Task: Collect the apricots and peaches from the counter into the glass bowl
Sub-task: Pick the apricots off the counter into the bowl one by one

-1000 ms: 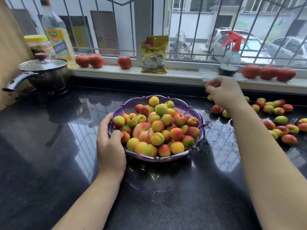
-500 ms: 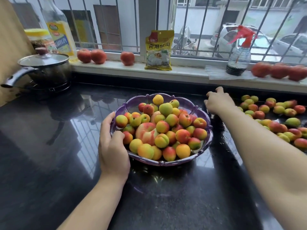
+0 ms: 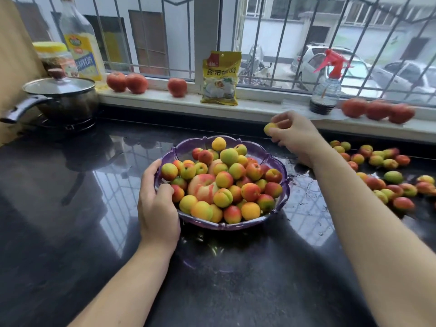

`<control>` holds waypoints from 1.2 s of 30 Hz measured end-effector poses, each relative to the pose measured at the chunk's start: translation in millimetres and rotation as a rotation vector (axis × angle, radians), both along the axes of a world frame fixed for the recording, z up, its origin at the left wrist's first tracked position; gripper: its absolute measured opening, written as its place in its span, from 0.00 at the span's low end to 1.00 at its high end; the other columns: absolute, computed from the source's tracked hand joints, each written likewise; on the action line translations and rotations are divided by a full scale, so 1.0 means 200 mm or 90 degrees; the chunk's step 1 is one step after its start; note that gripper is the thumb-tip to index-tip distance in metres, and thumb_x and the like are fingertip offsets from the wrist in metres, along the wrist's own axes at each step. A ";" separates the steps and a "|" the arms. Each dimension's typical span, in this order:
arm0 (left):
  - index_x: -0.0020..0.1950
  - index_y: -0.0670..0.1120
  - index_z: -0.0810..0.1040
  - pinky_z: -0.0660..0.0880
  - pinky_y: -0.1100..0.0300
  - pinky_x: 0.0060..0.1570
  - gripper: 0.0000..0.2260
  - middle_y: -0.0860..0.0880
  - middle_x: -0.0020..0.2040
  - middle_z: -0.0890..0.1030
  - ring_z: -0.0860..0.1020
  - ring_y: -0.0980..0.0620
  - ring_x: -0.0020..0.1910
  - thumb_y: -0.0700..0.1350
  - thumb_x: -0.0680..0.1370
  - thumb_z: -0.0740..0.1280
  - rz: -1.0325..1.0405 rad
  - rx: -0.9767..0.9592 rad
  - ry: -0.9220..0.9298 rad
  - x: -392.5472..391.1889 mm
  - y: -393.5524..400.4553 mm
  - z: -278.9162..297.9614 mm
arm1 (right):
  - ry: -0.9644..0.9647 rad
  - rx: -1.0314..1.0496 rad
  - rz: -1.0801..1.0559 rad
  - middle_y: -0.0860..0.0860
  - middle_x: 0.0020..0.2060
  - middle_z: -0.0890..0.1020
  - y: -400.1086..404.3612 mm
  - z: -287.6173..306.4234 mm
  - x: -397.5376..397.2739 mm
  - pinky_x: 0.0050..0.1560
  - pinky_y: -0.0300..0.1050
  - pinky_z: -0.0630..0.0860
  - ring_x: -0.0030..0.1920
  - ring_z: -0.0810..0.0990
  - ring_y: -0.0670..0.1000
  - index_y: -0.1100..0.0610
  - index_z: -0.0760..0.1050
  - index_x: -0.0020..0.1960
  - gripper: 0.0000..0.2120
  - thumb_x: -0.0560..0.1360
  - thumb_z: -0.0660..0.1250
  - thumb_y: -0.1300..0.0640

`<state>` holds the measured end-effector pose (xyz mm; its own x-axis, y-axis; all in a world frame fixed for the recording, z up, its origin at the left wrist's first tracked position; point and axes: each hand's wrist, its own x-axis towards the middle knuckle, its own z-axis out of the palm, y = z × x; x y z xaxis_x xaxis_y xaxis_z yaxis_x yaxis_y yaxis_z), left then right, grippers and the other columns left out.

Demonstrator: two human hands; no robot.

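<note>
Our right hand (image 3: 293,135) pinches an apricot (image 3: 270,127) just far-right of the bowl (image 3: 271,215), whose near-left rim our left hand (image 3: 157,204) grips.

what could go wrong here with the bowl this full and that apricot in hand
1. The bowl is heaped above its rim, so the apricot pinched in the right hand may roll off the pile if dropped on top.
2. The counter looks wet beside the bowl; it might slide, though the left hand grips its rim.
3. Loose fruit lies by the right forearm and could get knocked.
</note>
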<state>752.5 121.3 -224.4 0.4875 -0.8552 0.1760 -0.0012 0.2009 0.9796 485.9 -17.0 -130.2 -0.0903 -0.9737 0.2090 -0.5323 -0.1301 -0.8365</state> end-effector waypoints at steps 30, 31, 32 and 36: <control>0.71 0.57 0.78 0.76 0.56 0.62 0.25 0.59 0.62 0.81 0.78 0.58 0.62 0.46 0.74 0.58 0.007 -0.013 0.003 0.00 0.00 0.00 | 0.378 0.068 -0.313 0.58 0.62 0.81 0.09 -0.26 -0.43 0.64 0.53 0.72 0.62 0.74 0.64 0.50 0.80 0.61 0.16 0.76 0.63 0.58; 0.71 0.56 0.78 0.75 0.56 0.62 0.26 0.59 0.63 0.81 0.78 0.58 0.62 0.46 0.74 0.58 0.008 -0.015 0.003 0.00 0.00 0.00 | 0.435 0.069 -0.291 0.57 0.67 0.77 0.07 -0.32 -0.40 0.68 0.54 0.67 0.67 0.70 0.64 0.49 0.79 0.64 0.18 0.76 0.62 0.57; 0.71 0.56 0.78 0.75 0.57 0.62 0.26 0.58 0.63 0.81 0.78 0.57 0.62 0.46 0.74 0.58 0.009 -0.017 0.005 0.00 0.00 0.00 | 0.479 0.074 -0.266 0.55 0.72 0.72 0.07 -0.37 -0.36 0.72 0.56 0.60 0.71 0.64 0.64 0.48 0.75 0.69 0.21 0.77 0.62 0.57; 0.69 0.57 0.78 0.75 0.59 0.61 0.25 0.59 0.62 0.81 0.79 0.59 0.61 0.46 0.74 0.59 0.008 -0.018 0.021 -0.01 0.00 0.01 | 0.554 0.081 -0.230 0.51 0.78 0.65 0.05 -0.46 -0.29 0.78 0.62 0.45 0.77 0.55 0.63 0.48 0.61 0.79 0.29 0.79 0.60 0.59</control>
